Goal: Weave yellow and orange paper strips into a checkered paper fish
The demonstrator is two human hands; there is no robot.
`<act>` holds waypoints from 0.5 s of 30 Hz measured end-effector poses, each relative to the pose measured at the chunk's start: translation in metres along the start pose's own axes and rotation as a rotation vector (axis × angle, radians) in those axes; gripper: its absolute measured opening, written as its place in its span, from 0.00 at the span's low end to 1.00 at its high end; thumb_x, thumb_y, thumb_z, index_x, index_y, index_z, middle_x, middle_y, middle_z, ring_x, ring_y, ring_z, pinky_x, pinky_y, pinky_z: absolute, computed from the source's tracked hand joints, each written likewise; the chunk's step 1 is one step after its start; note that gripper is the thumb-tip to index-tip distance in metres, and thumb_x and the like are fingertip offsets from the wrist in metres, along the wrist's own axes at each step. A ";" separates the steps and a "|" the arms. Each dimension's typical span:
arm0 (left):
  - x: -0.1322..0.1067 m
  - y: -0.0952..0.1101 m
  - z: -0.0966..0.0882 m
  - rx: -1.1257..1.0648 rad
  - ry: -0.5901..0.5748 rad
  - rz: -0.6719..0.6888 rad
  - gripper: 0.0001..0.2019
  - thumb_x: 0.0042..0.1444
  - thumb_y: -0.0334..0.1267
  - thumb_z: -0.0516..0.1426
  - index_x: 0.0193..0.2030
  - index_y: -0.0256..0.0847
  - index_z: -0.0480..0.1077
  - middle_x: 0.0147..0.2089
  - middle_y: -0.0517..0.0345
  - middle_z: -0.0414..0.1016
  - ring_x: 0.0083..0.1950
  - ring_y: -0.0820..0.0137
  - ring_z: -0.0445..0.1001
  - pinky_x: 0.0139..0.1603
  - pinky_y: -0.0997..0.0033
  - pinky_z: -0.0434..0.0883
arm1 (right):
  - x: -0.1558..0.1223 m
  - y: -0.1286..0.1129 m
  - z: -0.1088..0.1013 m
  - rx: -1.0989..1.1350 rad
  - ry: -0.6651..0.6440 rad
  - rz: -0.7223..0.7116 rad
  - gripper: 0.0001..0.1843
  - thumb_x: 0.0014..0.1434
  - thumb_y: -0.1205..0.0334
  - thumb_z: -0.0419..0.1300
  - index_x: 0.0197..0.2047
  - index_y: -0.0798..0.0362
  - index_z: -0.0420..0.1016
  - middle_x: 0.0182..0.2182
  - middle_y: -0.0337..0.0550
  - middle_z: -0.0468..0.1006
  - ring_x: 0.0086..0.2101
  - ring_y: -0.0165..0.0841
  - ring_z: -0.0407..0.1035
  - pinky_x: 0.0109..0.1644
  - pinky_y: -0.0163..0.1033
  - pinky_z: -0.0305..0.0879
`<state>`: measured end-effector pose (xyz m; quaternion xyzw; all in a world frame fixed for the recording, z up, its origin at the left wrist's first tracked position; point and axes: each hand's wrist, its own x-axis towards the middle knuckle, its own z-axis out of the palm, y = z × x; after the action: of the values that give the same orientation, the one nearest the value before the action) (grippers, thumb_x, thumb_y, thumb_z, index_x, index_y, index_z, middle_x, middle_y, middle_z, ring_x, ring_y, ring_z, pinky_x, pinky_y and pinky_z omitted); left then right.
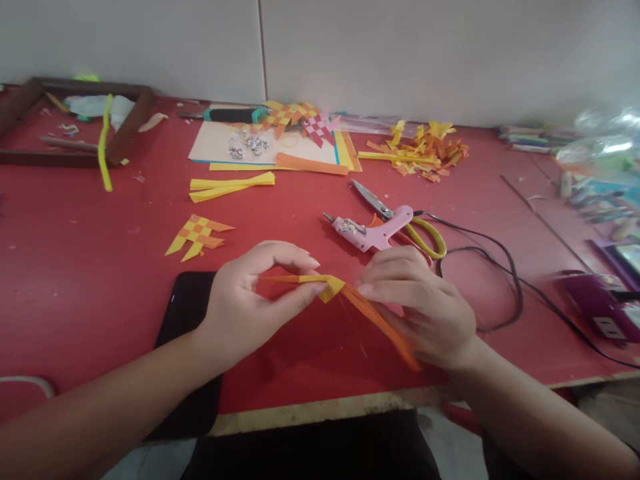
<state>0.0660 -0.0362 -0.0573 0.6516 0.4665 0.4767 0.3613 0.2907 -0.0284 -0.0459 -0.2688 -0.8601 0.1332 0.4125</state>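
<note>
Paper strips (345, 297) — yellow w/ orange (folded, interlocked), both hands pinching.

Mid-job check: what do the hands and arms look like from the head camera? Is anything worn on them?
Both are bare. The left hand and right hand have no gloves, and no rings, watch or bracelet show. The left forearm and right forearm are uncovered to the picture's edge, with no sleeves in view. The fingernails are longish and rounded, without bright polish. No markings show.
</note>
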 end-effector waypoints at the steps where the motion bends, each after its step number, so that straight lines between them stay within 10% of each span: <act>1: 0.000 0.001 0.001 -0.058 -0.030 -0.073 0.09 0.51 0.37 0.67 0.38 0.45 0.74 0.38 0.58 0.80 0.43 0.65 0.78 0.45 0.65 0.76 | 0.000 0.000 -0.001 0.009 0.007 0.001 0.19 0.58 0.75 0.61 0.51 0.46 0.72 0.35 0.40 0.79 0.37 0.33 0.73 0.43 0.44 0.73; 7: 0.005 -0.003 0.000 -0.114 -0.168 -0.313 0.16 0.50 0.42 0.67 0.44 0.44 0.73 0.34 0.61 0.72 0.32 0.72 0.74 0.31 0.74 0.73 | -0.006 0.000 -0.004 0.131 0.000 0.032 0.26 0.57 0.72 0.60 0.58 0.46 0.69 0.36 0.43 0.77 0.37 0.37 0.71 0.41 0.48 0.72; 12: 0.005 -0.012 0.000 0.019 -0.168 -0.294 0.17 0.51 0.47 0.66 0.46 0.46 0.73 0.44 0.56 0.74 0.42 0.67 0.75 0.39 0.69 0.74 | -0.014 0.001 -0.007 0.207 0.246 0.236 0.17 0.64 0.50 0.54 0.49 0.49 0.77 0.40 0.48 0.75 0.43 0.43 0.69 0.47 0.54 0.67; 15: 0.005 -0.013 0.001 0.062 -0.201 -0.308 0.16 0.52 0.46 0.65 0.46 0.45 0.73 0.46 0.55 0.76 0.44 0.65 0.76 0.43 0.66 0.74 | -0.011 0.001 -0.006 0.029 0.241 0.179 0.10 0.63 0.55 0.57 0.44 0.47 0.77 0.36 0.45 0.76 0.40 0.41 0.71 0.46 0.52 0.68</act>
<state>0.0643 -0.0272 -0.0678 0.6277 0.5366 0.3338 0.4545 0.3019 -0.0342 -0.0496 -0.3524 -0.7749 0.1488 0.5032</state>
